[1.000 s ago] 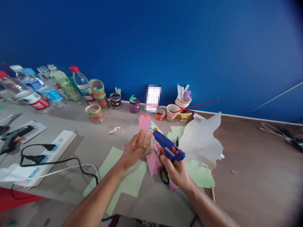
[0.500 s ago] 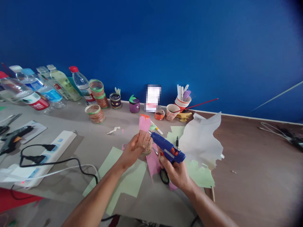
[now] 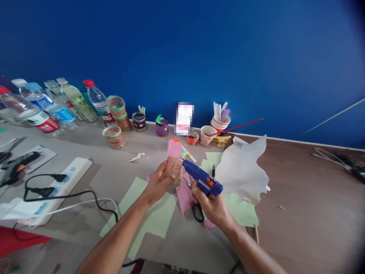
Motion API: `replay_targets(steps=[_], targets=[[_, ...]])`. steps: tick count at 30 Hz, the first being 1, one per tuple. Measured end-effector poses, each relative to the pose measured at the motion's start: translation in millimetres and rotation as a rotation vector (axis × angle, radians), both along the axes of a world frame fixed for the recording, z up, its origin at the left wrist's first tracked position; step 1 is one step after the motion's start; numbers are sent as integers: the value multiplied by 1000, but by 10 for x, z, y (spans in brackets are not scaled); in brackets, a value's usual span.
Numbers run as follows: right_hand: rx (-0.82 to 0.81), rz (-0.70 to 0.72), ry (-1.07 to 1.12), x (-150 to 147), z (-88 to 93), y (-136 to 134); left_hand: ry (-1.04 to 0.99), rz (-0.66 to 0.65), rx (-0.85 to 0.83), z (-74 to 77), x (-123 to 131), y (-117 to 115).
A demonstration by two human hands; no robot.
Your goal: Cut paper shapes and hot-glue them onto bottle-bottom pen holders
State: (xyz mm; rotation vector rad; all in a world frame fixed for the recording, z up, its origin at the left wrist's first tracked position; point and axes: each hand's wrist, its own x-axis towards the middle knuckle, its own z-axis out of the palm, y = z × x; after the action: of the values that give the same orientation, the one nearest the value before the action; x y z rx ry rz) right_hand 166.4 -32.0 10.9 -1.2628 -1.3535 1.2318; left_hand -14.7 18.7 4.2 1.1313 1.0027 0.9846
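Note:
My left hand [image 3: 158, 182] is closed around a small brown-painted cup [image 3: 173, 167], its fingers wrapped along the left side. A pink heart-shaped paper piece [image 3: 173, 148] with orange behind it stands up at the cup's far rim. My right hand [image 3: 209, 203] grips a blue hot glue gun [image 3: 202, 177], whose nozzle points left at the cup's upper right side. Whether the tip touches the cup I cannot tell. Under the hands lie black-handled scissors [image 3: 198, 213], a strip of pink paper [image 3: 184, 199] and light green paper [image 3: 156, 217].
Painted cups [image 3: 115, 137] and a purple jar [image 3: 162, 126] stand toward the wall. Bottles [image 3: 45, 121] crowd the back left. A power strip [image 3: 62, 186] with cables lies at left, near another black glue gun [image 3: 19, 167]. Crumpled white paper [image 3: 242, 167] lies at right.
The cup has turned slightly in my left hand, so the pink heart faces me more and less orange shows. The glue gun has barely moved.

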Motion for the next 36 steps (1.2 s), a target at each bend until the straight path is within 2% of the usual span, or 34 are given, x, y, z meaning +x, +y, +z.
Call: replay_targets(steps=[9, 16, 21, 31, 36], targets=[[21, 10, 13, -12, -5, 8, 48, -2, 32, 8, 1, 2], [14, 10, 16, -12, 30, 23, 54, 8, 36, -46, -8, 17], [3, 62, 43, -1, 78, 36, 56, -2, 50, -61, -3, 18], [-7, -11, 19, -33, 29, 21, 121, 22, 63, 10, 2, -3], [3, 19, 80, -20, 78, 43, 101, 12, 58, 25, 9, -10]])
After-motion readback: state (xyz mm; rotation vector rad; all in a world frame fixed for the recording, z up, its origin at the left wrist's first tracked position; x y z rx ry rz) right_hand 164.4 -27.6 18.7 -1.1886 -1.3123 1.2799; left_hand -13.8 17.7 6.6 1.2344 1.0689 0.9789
